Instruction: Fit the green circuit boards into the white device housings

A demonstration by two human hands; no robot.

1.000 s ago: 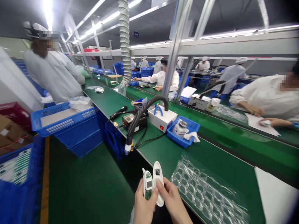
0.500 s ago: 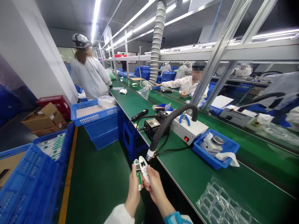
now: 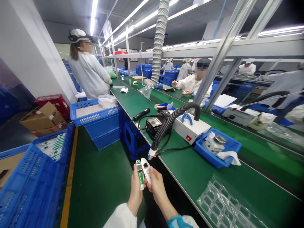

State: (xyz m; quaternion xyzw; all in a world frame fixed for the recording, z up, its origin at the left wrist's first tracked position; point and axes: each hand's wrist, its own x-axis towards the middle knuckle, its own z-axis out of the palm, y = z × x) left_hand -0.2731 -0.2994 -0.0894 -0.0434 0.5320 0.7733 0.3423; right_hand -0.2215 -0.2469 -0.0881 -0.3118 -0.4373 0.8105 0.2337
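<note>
Factory assembly room. White wall [image 3: 30,63], left. Floor [image 3: 95,180]: green, edged by yellow line [image 3: 69,177]. Ceiling: dark, with long white strip lights [image 3: 133,23]. Long green-topped desk [image 3: 190,177] running into the distance, with aluminium frame uprights [image 3: 223,60] and overhead shelf [image 3: 261,47]. White ribbed ducting [image 3: 159,41] descending from ceiling. Stacked blue plastic crates [image 3: 102,139] beside desk. Red crate [image 3: 53,104] and cardboard boxes [image 3: 44,117] against wall.

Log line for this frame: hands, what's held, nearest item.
left hand: green circuit board | right hand: white plastic housing | nearest: black corrugated hose
</note>
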